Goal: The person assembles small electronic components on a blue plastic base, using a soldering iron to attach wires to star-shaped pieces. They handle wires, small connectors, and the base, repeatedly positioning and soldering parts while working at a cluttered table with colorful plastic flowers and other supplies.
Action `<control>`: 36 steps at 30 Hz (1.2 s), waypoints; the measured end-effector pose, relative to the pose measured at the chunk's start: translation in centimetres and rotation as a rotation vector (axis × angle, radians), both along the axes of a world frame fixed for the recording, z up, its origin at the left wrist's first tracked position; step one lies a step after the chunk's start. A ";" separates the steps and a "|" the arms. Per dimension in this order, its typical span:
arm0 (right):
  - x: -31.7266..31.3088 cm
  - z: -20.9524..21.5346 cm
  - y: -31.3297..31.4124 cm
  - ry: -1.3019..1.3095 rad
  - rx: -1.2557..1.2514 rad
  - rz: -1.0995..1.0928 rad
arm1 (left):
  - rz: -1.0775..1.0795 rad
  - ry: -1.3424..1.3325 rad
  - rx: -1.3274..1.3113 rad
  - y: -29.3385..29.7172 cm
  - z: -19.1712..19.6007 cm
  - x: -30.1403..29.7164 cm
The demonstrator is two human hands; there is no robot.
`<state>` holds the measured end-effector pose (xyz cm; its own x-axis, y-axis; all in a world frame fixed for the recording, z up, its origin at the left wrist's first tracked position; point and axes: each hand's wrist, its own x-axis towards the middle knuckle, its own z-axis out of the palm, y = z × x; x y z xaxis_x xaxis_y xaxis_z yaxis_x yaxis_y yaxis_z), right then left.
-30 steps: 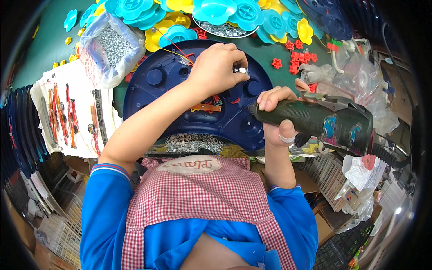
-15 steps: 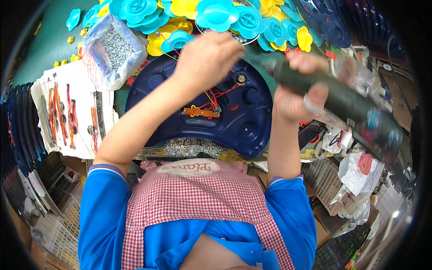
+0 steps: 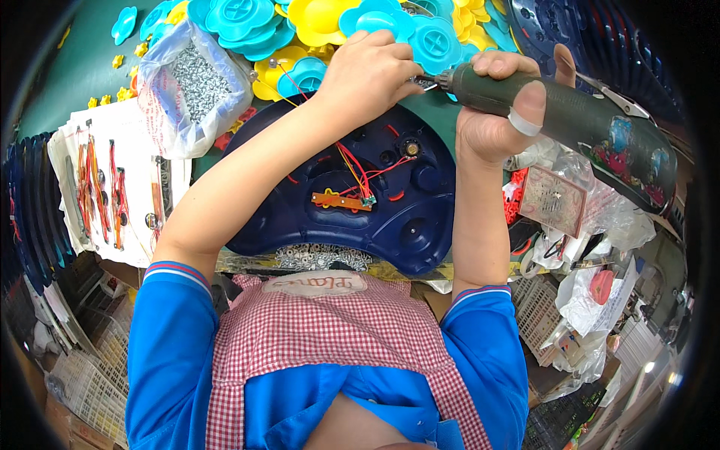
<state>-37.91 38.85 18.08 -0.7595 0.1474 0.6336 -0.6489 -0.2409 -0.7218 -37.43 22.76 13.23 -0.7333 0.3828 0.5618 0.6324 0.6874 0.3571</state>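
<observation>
My right hand (image 3: 499,124) is wrapped round a dark green electric screwdriver (image 3: 577,135), which lies almost level with its bit pointing left. There is a white band on the thumb. At the bit's tip, the bent fingers of my left hand (image 3: 371,75) are pinched together; whatever they hold is too small or hidden to make out. Below both hands lies a dark blue curved plastic shell (image 3: 345,240). Inside it are an orange-brown strip board (image 3: 341,201), red and yellow wires and a small round metal part (image 3: 412,148). My left forearm covers part of the shell.
A plastic bag of small screws (image 3: 199,82) stands at the left, by white sheets (image 3: 67,165) with wired parts. Blue and yellow flower-shaped pieces (image 3: 319,19) pile up at the far side. Metal pieces (image 3: 322,257) lie at the near edge. Clutter and plastic bags (image 3: 615,202) fill the right.
The screwdriver has come left and steadied, its bit now meeting my left fingers. My left hand has shifted slightly right and away from me.
</observation>
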 end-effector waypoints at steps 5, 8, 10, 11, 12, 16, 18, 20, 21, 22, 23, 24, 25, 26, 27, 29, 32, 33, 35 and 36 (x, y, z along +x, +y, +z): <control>1.9 1.1 -0.2 -0.038 -0.055 -0.025 | -0.017 0.027 -0.054 -0.5 0.2 0.3; 4.3 2.2 0.2 -0.065 -0.077 0.080 | -0.065 -0.032 -0.018 -1.5 1.6 3.0; 5.3 2.3 0.2 -0.057 -0.063 0.188 | -0.102 -0.049 0.045 -1.6 1.9 4.7; 5.8 2.2 0.1 -0.054 -0.047 0.219 | -0.104 -0.067 0.040 -1.6 2.0 5.2; 6.4 2.1 0.1 -0.051 -0.031 0.249 | -0.106 -0.084 0.036 -1.5 2.0 5.7; 7.3 2.5 -0.5 -0.076 -0.139 0.201 | -0.115 -0.098 0.040 -1.1 2.3 6.5; 7.5 2.5 -0.4 -0.086 -0.113 0.197 | -0.133 -0.106 0.067 -1.0 2.2 6.6; 7.6 2.5 -0.4 -0.093 -0.114 0.184 | -0.124 -0.146 0.041 -1.1 2.3 6.7; 7.6 2.5 -0.5 -0.097 -0.129 0.175 | -0.121 -0.166 0.028 -1.1 2.4 6.7; 7.6 2.5 -0.6 -0.099 -0.144 0.166 | -0.115 -0.193 0.060 -0.9 2.6 6.7; 7.6 2.5 -0.5 -0.111 -0.124 0.119 | -0.109 -0.220 0.092 -0.7 2.7 6.7; 7.6 2.4 -0.3 -0.123 -0.104 0.072 | -0.103 -0.248 0.124 -0.5 3.0 6.5; 7.7 2.4 -0.1 -0.136 -0.081 0.025 | -0.093 -0.240 0.149 -0.6 3.0 5.4; 7.7 2.3 0.5 -0.120 -0.034 0.032 | -0.107 -0.228 0.007 -1.3 3.2 3.6; 7.6 2.0 1.4 -0.099 0.010 0.041 | -0.118 -0.211 -0.139 -2.0 3.1 1.7; 7.6 2.0 1.7 -0.096 0.012 0.044 | -0.078 -0.077 -0.274 -1.0 1.4 -1.4; 7.9 2.2 1.2 -0.107 -0.070 0.000 | -0.264 0.146 -0.267 -0.2 1.2 -3.6; 8.0 2.2 1.2 -0.105 -0.063 -0.004 | -0.288 0.173 -0.286 -0.2 1.3 -3.8; 8.2 2.1 1.4 -0.104 -0.043 -0.019 | -0.378 0.037 -0.285 -0.5 1.7 -3.9; 8.3 2.0 1.4 -0.107 -0.043 -0.028 | -0.422 -0.031 -0.285 -0.7 1.8 -3.8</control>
